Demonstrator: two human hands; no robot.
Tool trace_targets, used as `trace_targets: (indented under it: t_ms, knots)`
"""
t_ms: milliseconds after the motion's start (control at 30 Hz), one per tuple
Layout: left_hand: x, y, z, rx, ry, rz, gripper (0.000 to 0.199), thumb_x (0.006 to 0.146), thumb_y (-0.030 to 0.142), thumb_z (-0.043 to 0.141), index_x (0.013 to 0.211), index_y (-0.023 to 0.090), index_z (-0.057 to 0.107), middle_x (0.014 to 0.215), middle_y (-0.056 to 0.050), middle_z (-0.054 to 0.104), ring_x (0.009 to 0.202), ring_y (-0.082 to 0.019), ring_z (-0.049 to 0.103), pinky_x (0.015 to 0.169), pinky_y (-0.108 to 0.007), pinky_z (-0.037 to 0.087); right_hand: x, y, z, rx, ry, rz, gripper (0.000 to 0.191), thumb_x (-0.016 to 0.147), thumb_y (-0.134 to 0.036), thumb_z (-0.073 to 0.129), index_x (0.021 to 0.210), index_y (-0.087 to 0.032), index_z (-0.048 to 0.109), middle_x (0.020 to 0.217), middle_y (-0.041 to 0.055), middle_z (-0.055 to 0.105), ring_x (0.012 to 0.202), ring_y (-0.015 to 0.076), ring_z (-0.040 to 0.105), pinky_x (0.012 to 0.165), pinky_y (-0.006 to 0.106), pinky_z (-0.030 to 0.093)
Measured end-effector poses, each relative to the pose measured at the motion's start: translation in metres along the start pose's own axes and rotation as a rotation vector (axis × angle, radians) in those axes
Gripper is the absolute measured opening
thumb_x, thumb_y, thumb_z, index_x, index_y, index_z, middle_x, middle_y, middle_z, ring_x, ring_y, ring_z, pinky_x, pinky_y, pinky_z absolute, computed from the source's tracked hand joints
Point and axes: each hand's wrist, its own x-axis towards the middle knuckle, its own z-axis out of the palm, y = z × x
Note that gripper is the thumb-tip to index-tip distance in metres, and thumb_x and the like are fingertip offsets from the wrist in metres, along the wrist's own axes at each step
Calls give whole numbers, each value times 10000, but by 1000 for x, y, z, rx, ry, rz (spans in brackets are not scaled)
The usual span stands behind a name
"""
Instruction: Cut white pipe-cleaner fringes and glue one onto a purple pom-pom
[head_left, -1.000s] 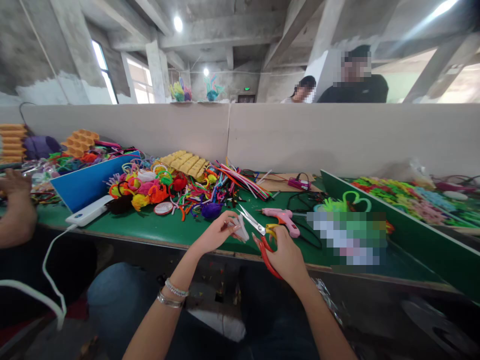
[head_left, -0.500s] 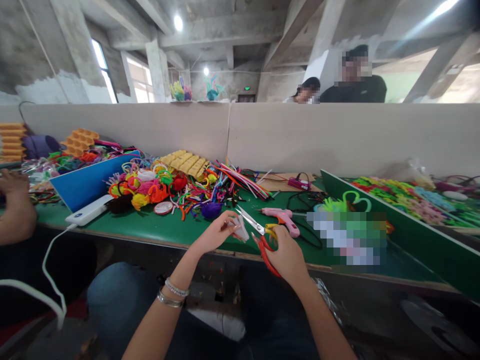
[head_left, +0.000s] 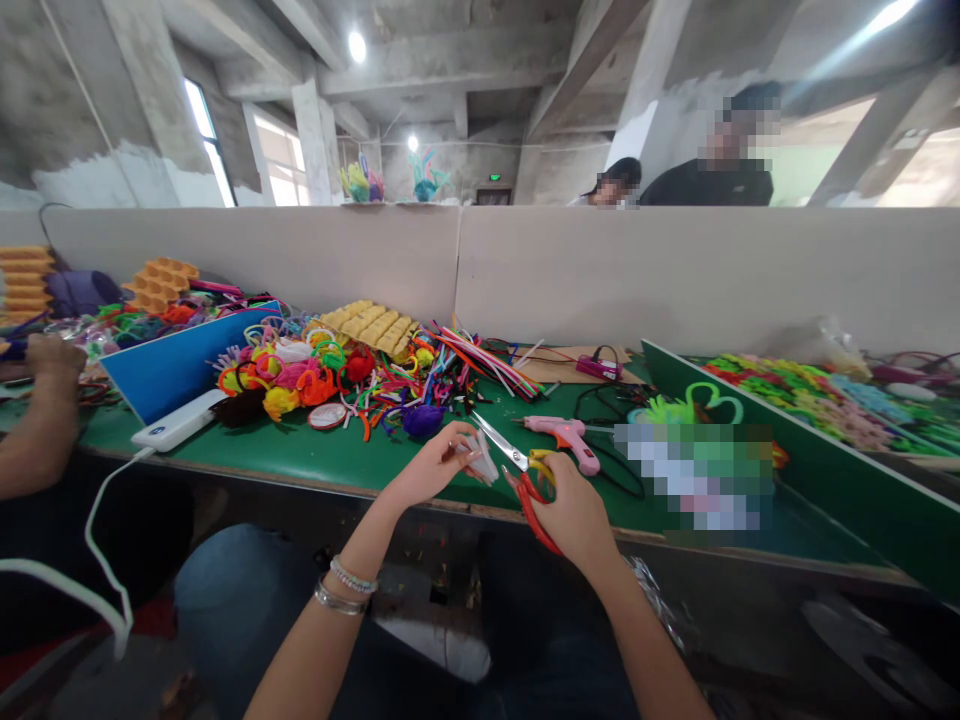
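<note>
Pinched in the fingers of my left hand (head_left: 442,462) is a small white, partly see-through piece (head_left: 486,462); its exact kind I cannot make out. My right hand (head_left: 574,505) grips scissors (head_left: 534,488) by their red and yellow handles. The metal blades point up and left, close beside the white piece, and look nearly closed. Just beyond my right hand a pink glue gun (head_left: 566,435) lies on the green tabletop (head_left: 420,472).
A heap of colourful pipe cleaners and fuzzy pieces (head_left: 315,375) lies at left, by a blue board (head_left: 199,360) and a white power bank (head_left: 184,420). A green divider (head_left: 810,460) stands right. At far left is another person's hand (head_left: 56,360).
My hands, the scissors and the white piece stay almost still. At far left the other person's hand has shifted right, and a person behind the partition has leaned to the right.
</note>
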Motion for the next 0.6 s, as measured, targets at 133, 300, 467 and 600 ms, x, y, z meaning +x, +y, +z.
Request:
trace_targets:
  t_ms: [133, 300, 467, 600]
  knots:
    - [0, -1, 0, 2, 7, -3, 258, 747, 297, 526, 950, 178, 420, 704, 34, 482, 658, -114, 588, 643, -274, 501, 0, -1, -2, -7, -6, 1, 321, 726, -476, 468, 884, -196, 484, 846, 48, 603, 772, 197, 571, 581, 266, 391]
    - [0, 1, 0, 10, 10, -8, 255, 749, 303, 523, 945, 176, 421, 698, 36, 480, 660, -109, 585, 629, -254, 496, 0, -2, -1, 3, -7, 28, 327, 717, -492, 469, 872, -205, 491, 857, 43, 608, 755, 192, 576, 575, 263, 392]
    - [-1, 4, -1, 28, 20, -11, 272, 746, 316, 523, 953, 169, 424, 702, 27, 502, 650, -116, 588, 633, -266, 495, 0, -1, 0, 6, 31, 54, 347, 707, -514, 465, 854, -200, 496, 847, 47, 605, 731, 189, 578, 559, 260, 386]
    - [0, 6, -4, 71, 104, -4, 288, 734, 330, 532, 951, 155, 459, 709, 12, 527, 624, -115, 580, 617, -268, 494, 2, 3, 2, -42, 90, 81, 376, 703, -521, 462, 876, -187, 480, 876, 66, 590, 726, 197, 566, 542, 270, 382]
